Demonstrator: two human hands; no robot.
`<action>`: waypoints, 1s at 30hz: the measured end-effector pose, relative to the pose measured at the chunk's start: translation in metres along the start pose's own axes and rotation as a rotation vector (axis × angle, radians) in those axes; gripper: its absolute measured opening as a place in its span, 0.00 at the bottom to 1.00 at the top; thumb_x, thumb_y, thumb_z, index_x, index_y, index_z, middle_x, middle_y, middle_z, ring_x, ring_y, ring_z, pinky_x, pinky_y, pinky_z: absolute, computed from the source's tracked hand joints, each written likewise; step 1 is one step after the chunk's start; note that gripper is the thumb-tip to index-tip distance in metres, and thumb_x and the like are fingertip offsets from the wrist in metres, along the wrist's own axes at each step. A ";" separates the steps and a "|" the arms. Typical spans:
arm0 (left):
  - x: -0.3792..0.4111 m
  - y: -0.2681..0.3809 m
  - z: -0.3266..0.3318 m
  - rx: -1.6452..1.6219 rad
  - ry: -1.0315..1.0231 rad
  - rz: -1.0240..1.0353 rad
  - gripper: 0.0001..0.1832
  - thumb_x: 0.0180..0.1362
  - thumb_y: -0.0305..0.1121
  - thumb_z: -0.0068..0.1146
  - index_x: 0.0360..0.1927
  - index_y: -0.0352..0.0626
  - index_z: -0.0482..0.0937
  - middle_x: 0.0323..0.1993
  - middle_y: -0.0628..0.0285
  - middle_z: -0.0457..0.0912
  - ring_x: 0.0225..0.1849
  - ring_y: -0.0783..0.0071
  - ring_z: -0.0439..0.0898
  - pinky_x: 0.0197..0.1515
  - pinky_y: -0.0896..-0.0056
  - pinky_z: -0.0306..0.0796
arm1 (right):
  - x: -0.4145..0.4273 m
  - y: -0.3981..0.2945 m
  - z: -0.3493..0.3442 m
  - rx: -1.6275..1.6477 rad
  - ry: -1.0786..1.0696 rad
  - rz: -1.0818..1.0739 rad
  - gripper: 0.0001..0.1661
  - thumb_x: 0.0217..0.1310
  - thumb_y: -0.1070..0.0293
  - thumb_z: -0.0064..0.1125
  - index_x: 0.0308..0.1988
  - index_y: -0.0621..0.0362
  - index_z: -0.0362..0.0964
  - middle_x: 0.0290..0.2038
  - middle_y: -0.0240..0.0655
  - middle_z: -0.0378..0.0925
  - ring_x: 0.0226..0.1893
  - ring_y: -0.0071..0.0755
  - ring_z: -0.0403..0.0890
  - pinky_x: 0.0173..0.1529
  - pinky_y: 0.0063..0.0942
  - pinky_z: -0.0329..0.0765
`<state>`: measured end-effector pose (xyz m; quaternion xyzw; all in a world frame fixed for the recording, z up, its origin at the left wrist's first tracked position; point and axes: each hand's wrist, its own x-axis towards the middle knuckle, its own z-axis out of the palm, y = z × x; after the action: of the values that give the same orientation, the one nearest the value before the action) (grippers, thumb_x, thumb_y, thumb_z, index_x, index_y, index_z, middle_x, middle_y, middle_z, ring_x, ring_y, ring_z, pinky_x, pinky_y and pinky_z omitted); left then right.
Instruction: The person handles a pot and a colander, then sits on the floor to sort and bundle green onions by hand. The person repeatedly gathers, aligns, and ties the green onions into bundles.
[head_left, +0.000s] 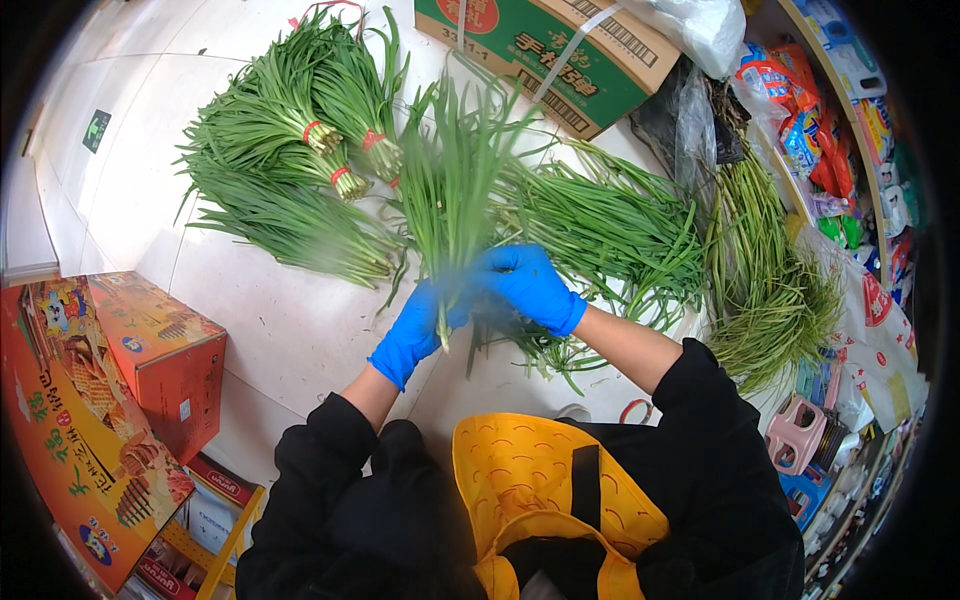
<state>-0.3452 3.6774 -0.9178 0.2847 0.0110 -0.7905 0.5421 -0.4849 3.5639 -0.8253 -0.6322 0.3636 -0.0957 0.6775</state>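
My left hand, in a blue glove, grips the lower stalks of a small bunch of green garlic chives, whose leaves point away from me and are blurred. Against the bunch's right side is my right hand, also gloved; its fingertips are blurred, so whether they hold a stalk is unclear. Several chive bundles tied with red bands lie at the upper left. Below them rests a loose-looking pile of chives. To the right spreads a larger loose heap of chives.
A green and brown carton stands beyond the chives. Yellowish-green stalks lie at the right beside shelves of packaged goods. Orange printed boxes are at the left. A roll of tape lies near my knees.
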 end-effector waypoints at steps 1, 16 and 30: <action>-0.005 0.006 0.015 0.059 0.044 0.014 0.16 0.56 0.38 0.49 0.45 0.41 0.69 0.32 0.65 0.74 0.28 0.78 0.72 0.30 0.80 0.68 | 0.000 0.002 -0.001 -0.013 -0.015 -0.025 0.09 0.51 0.68 0.56 0.26 0.64 0.75 0.23 0.36 0.75 0.25 0.25 0.76 0.31 0.24 0.71; -0.002 0.013 0.033 0.114 0.105 0.063 0.20 0.51 0.26 0.55 0.49 0.41 0.67 0.34 0.65 0.73 0.35 0.74 0.74 0.38 0.74 0.70 | -0.007 0.005 -0.064 -1.416 -0.098 -0.055 0.16 0.52 0.60 0.50 0.40 0.56 0.73 0.32 0.43 0.74 0.32 0.45 0.75 0.37 0.35 0.71; -0.026 0.019 0.050 0.217 0.018 0.059 0.27 0.48 0.27 0.54 0.54 0.42 0.63 0.37 0.62 0.72 0.36 0.78 0.71 0.35 0.80 0.66 | -0.009 0.004 -0.012 -0.203 -0.244 -0.213 0.10 0.53 0.66 0.50 0.32 0.60 0.71 0.30 0.40 0.74 0.30 0.42 0.75 0.34 0.32 0.71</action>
<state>-0.3444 3.6756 -0.8580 0.3489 -0.0780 -0.7681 0.5313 -0.4999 3.5602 -0.8246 -0.7391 0.2178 -0.0523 0.6353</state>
